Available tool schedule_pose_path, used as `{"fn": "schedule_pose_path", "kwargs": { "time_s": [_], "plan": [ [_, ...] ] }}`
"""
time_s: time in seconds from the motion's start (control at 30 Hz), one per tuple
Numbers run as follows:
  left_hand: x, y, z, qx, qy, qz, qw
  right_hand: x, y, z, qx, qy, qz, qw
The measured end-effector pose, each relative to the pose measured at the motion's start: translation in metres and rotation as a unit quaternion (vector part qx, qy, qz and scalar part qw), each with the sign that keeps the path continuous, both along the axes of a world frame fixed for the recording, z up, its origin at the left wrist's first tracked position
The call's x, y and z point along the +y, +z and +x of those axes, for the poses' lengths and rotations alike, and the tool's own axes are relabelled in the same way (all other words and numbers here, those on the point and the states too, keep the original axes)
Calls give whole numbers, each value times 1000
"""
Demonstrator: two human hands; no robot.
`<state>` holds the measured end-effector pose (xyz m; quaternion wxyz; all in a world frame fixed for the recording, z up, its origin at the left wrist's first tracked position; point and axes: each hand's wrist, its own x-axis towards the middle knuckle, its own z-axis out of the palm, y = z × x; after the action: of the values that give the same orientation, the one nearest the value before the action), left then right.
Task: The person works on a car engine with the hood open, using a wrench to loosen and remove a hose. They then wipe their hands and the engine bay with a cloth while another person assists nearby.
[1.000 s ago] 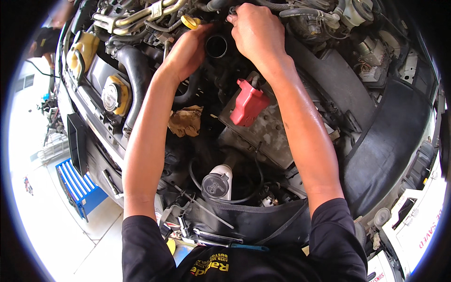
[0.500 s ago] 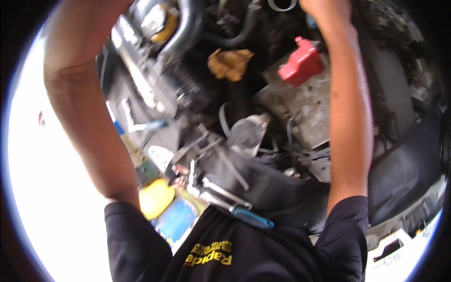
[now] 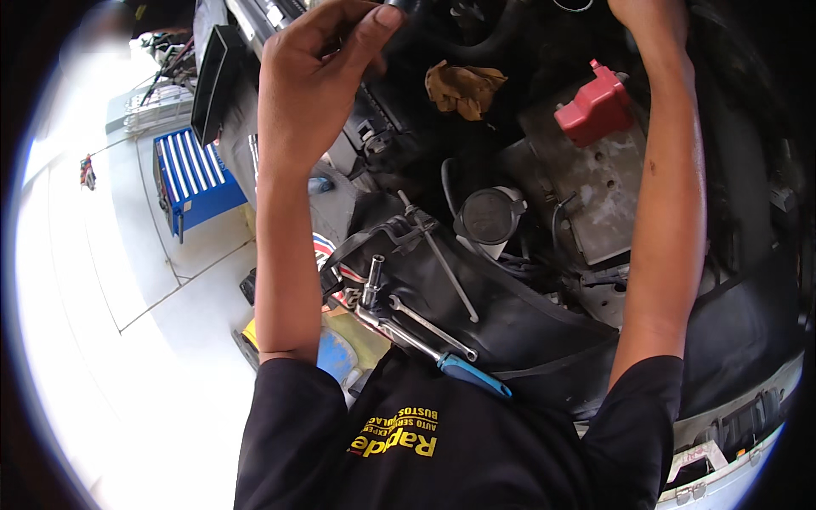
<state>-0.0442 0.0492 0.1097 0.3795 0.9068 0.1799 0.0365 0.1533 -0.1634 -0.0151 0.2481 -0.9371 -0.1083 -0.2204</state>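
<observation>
In the upper part of the head view, my left hand (image 3: 319, 64) is curled, its thumb pressed against a thick black hose (image 3: 410, 5) in the engine bay. Its fingers are partly hidden. My right hand (image 3: 650, 12) reaches past the top edge, so its fingers are out of sight. A metal ring (image 3: 575, 3) shows to its left. Below that hand a red plastic cover (image 3: 599, 109) sits on the corner of a dusty battery (image 3: 599, 191). A crumpled brown cloth or paper (image 3: 464, 88) lies between my arms, above a reservoir with a round black cap (image 3: 489, 217).
Close to my body, a ratchet with a blue handle (image 3: 474, 374) and attached socket, a combination wrench (image 3: 433, 329) and a thin metal rod (image 3: 446, 268) lie on a black cover (image 3: 544, 327). A blue tool cabinet (image 3: 200, 200) stands on the pale floor at left.
My left hand has come into view at the hose, its arm now farther right in the picture. The view has shifted, bringing the blue cabinet into sight. My right arm still reaches upward.
</observation>
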Motion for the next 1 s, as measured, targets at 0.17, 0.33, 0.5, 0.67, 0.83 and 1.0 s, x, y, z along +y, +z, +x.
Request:
{"fn": "schedule_pose_path", "kwargs": {
  "time_s": [0.17, 0.33, 0.5, 0.67, 0.83, 1.0],
  "plan": [
    [10, -28, 13, -67, -327, 215, 918, 14, -9, 18, 257, 29, 483, 837],
    [7, -37, 29, -36, -337, 254, 906, 9, -2, 12, 164, 16, 191, 968],
    [-15, -14, 60, -48, -304, 232, 923, 7, 12, -16, 33, 36, -31, 998],
    [6, 7, 94, -92, -242, 274, 926, 14, 22, 5, 310, -29, 434, 845],
    [28, 21, 131, -153, -228, 180, 944, 35, -25, 22, 261, -22, 754, 602],
    [2, 0, 122, -56, -313, 278, 906, 18, -38, 33, 173, -4, 310, 935]
  ]
}}
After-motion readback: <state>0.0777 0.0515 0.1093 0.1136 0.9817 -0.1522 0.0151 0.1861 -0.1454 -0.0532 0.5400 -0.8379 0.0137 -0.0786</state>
